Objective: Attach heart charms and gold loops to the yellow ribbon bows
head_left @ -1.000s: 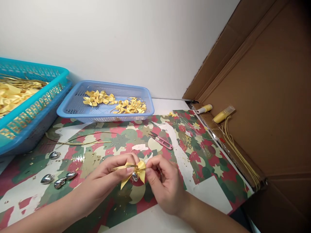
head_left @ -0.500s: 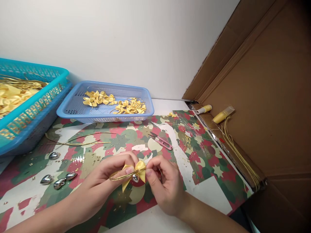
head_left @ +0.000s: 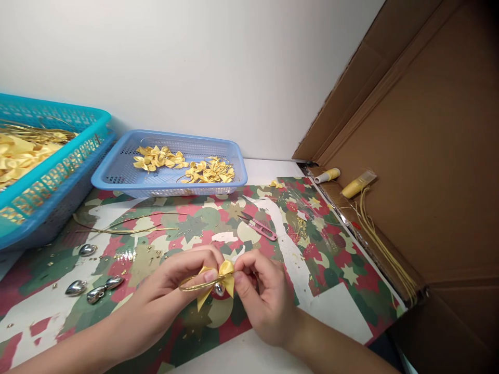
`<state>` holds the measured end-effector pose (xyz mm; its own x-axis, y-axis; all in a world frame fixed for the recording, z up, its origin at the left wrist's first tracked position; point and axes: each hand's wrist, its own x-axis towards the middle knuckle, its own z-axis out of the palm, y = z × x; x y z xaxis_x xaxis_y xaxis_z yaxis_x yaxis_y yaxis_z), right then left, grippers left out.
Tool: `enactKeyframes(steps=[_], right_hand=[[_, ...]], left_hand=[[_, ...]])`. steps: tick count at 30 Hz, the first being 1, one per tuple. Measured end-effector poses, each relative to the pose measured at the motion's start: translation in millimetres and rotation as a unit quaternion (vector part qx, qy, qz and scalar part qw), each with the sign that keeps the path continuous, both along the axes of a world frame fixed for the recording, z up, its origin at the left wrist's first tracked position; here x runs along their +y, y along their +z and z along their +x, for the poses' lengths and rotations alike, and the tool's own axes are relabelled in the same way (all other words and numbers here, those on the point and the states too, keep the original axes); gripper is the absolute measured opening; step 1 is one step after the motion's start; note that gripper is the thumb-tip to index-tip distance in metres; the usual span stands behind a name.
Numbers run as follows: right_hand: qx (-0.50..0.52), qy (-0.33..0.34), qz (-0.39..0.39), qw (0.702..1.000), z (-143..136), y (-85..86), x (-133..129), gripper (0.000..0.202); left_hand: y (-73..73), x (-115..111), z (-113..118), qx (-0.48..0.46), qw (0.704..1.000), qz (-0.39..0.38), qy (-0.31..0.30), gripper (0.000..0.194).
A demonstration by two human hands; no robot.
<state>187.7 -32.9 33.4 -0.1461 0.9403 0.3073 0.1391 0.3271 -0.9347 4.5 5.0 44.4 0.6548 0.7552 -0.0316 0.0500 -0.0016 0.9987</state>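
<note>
A yellow satin ribbon bow is between my two hands, above the near part of the table. Thumb and fingers of my left hand are closed on its left side and on a looped gold cord. Below the knot hangs a small silver heart-shaped charm. My right hand is closed in a pinch at the bow's right loop, with its other fingers curled in. Thread snips with pink handles lie beyond my right hand. Several silver heart charms rest left of my left hand.
A blue basket at the back holds yellow bows with gold cords. Stacked baskets at left hold more ribbon and cord. Gold cords and tiny gold bits lie on the patterned paper. Cardboard stands at right, near yellow tubes.
The bow and cord loop have shifted slightly to the right and turned a little in my left fingers. My right hand has hardly moved and still pinches the bow's right side.
</note>
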Motion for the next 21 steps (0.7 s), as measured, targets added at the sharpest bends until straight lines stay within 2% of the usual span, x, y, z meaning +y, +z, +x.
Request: enactKeyframes(steps=[8, 12, 16, 21], right_hand=[[0.047, 0.035, -0.053, 0.997, 0.2, -5.8, 0.5, 0.008], [0.064, 0.05, -0.105, 0.991, 0.5, -7.6, 0.0, 0.011], [0.072, 0.063, -0.126, 0.987, 0.7, -7.9, 0.6, 0.017], [0.061, 0.06, -0.122, 0.989, 1.3, -8.7, 1.7, 0.017]], left_hand=[[-4.8, 2.4, -3.3, -0.002, 0.999, -0.038, -0.008, 0.032], [-7.0, 2.7, -0.9, -0.044, 0.995, -0.084, 0.01, 0.03], [-1.2, 2.1, 4.9, -0.091, 0.982, -0.163, 0.032, 0.026], [4.0, 2.4, 6.5, -0.09, 0.972, -0.203, 0.071, 0.015]])
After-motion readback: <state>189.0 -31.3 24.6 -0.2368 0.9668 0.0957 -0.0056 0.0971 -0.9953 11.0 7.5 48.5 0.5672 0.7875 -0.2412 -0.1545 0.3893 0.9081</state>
